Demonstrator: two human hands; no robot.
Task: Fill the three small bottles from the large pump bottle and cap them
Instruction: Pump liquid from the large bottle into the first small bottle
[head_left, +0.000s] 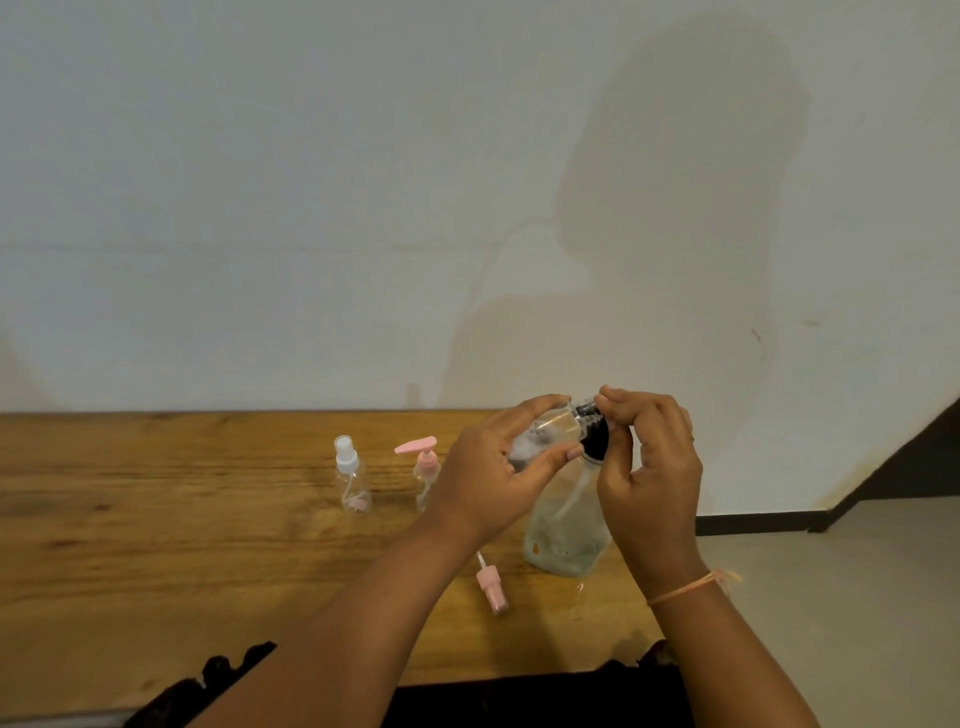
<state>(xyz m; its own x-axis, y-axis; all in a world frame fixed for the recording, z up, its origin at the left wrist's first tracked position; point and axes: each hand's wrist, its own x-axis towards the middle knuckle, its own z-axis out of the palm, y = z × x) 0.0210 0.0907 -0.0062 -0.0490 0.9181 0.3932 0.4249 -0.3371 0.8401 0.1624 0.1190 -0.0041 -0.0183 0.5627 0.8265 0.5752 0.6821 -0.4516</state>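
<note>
A loose pink cap (491, 587) lies on the wooden desk (156, 545), just beside the large pump bottle (566, 525), which stands upright near the desk's right end with a little cloudy liquid at its bottom. Above it, the left hand (493, 467) curls its fingers round a small bottle (553, 428), tilted with its mouth at the black pump head (596, 439); something pale shows inside. The right hand (649, 467), a thread band (685, 588) at its wrist, pinches the pump head with bent fingers. Farther back stand a white-capped bottle (352, 480) and a pink-pump bottle (426, 467), both clear. Behind is a pale wall (260, 208), with floor (857, 597) at right.
</note>
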